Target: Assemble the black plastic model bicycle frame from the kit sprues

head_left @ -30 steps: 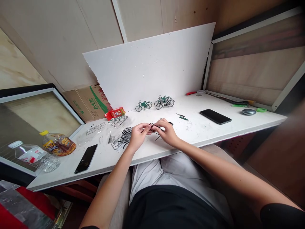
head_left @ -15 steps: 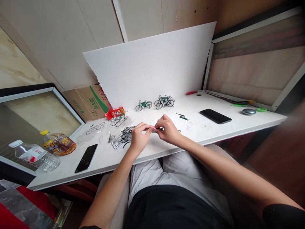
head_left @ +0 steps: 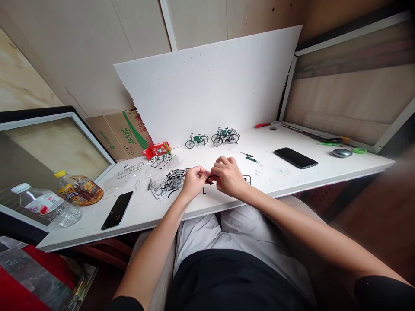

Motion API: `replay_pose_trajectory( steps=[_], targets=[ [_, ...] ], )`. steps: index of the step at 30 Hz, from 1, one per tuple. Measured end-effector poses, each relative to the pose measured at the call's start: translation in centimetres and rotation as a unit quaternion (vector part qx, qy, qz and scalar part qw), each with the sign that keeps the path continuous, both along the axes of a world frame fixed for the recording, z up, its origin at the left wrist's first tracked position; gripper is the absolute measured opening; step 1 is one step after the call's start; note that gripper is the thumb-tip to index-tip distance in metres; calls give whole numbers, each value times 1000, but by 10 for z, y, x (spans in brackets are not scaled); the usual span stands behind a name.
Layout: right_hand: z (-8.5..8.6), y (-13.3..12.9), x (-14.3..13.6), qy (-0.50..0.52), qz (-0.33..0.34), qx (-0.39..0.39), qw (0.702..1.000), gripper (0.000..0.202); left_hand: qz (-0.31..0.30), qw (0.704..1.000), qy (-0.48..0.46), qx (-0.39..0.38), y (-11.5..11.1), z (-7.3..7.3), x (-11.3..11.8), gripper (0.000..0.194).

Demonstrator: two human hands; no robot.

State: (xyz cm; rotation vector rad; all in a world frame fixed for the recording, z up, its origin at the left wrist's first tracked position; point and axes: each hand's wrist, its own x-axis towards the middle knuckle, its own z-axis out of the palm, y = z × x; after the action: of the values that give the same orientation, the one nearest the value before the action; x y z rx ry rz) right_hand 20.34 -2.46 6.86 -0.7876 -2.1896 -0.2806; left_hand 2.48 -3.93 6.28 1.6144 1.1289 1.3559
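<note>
Over the white table, my left hand and my right hand meet fingertip to fingertip. Both are closed on a small black plastic frame, whose end sticks out to the right behind my right hand. The part between the fingertips is mostly hidden. A tiny black piece shows just below the fingers. Beside my left hand lies a pile of black plastic parts on a printed sheet. Farther back stand a small green bicycle model and more bicycle models close together.
Two bottles and a phone lie at the left. A second phone, a mouse and a green tape ring are at the right. A red packet sits near a cardboard box. Small green parts lie mid-table.
The black frame now shows more to the right of my right hand, and a tiny black piece is visible below the fingers. The view has shifted slightly.
</note>
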Motion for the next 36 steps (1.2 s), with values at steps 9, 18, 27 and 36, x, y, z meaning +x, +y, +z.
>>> replay_pose_trajectory(
  steps=[9, 18, 27, 36],
  targets=[
    [-1, 1, 2, 17, 25, 75, 997, 11, 9, 997, -6, -76, -4, 17, -25, 57],
    [13, 2, 12, -17, 61, 109, 992, 22, -5, 996, -27, -89, -10, 26, -23, 59],
    [17, 8, 21, -42, 51, 102, 993, 21, -70, 989, -64, -113, -20, 33, -16, 48],
    [12, 10, 20, -74, 78, 118, 987, 32, -70, 990, -54, -106, -23, 29, -9, 44]
  ],
)
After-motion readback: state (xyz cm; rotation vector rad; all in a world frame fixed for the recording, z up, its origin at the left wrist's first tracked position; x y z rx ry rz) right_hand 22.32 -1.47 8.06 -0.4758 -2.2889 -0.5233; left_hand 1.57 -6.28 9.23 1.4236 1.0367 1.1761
